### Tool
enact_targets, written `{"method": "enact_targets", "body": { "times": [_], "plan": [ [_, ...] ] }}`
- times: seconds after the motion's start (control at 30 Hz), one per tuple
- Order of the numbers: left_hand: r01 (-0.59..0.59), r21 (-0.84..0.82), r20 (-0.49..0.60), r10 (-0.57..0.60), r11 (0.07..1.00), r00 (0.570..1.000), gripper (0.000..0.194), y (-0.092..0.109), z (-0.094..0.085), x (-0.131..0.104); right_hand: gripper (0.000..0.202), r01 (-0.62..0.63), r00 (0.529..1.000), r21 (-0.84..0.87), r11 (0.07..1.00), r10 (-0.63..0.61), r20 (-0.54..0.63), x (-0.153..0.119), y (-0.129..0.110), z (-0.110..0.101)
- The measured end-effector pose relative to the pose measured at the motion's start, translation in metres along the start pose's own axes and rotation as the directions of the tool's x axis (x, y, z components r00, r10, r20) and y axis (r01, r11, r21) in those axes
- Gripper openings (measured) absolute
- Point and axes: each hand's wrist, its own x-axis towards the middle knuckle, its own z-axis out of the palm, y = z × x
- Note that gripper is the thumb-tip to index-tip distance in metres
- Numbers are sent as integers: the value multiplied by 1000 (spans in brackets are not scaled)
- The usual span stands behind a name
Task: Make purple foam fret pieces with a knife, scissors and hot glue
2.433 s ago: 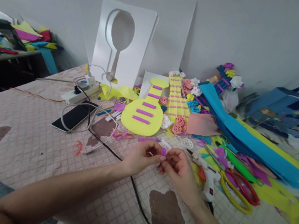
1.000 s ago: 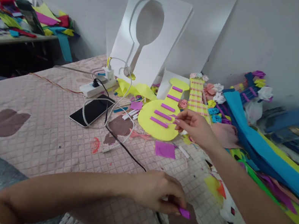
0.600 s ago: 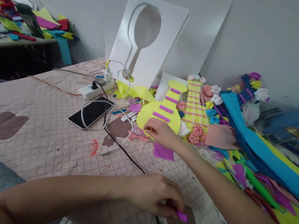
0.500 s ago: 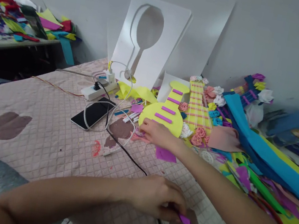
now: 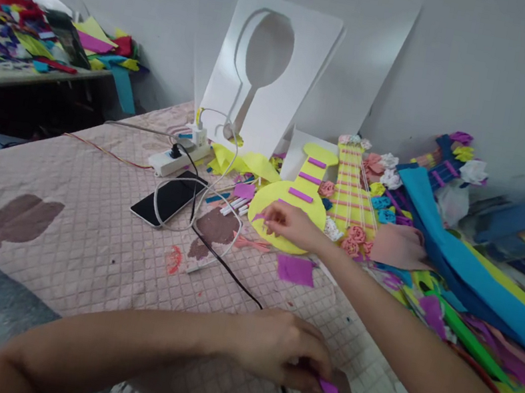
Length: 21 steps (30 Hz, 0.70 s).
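My left hand (image 5: 289,350) is closed on a purple paper piece (image 5: 329,389) whose end sticks out past the fingertips, low over the table's front. Farther back, my right hand (image 5: 288,223) pinches a small purple scrap (image 5: 259,217) above the round body of a yellow guitar-shaped cutout (image 5: 270,194). Several purple strips (image 5: 300,195) cross the cutout's neck and body. On the table just in front of it lies a purple paper square (image 5: 295,270). To its right is a yellow piece with strings (image 5: 350,192), edged by crumpled paper flowers (image 5: 355,238).
A black phone (image 5: 169,198) lies under looping white cable beside a power strip (image 5: 178,158). White cutout boards (image 5: 216,80) lean on the wall. Blue strips (image 5: 459,258) and coloured scraps heap at the right. A black cable (image 5: 228,273) crosses the quilted table cover (image 5: 100,222).
My right hand has lifted from the small scraps left of the yellow cutout and moved right, over its body, with a purple scrap in the fingers. My left hand has barely moved.
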Motion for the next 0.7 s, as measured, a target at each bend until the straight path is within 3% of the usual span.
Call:
{"method": "enact_targets", "body": {
  "times": [0.07, 0.17, 0.23, 0.37, 0.47, 0.57, 0.7],
  "plan": [
    [-7, -3, -5, 7, 1000, 1000, 16, -1, 0, 0, 9, -66, 994, 187, 980, 81, -74, -13, 2, -10],
    [7, -18, 1, -7, 1000, 1000, 16, -2, 0, 0, 17, -184, 947, 526, 830, 292, -130, -41, 3, -28],
    [29, -30, -1, -29, 999, 1000, 15, -2, 0, 0, 18, -243, 920, 559, 793, 371, -126, -63, 4, -40],
    [59, -27, -1, -59, 998, 998, 16, 1, -1, -1, 10, -322, 914, 357, 877, 386, -123, -103, 9, -53],
    [83, -28, 2, -83, 996, 997, 17, 3, -2, -1, 12, -347, 933, 55, 936, 351, -80, -122, 16, -50],
    [97, -34, 6, -97, 995, 995, 16, 2, -1, -1, 16, -292, 956, -174, 941, 285, -64, -126, 22, -39],
    [99, -21, 10, -98, 995, 995, 17, 2, -2, -1, 16, -253, 968, -218, 943, 246, -57, -118, 25, -20]
  ]
}}
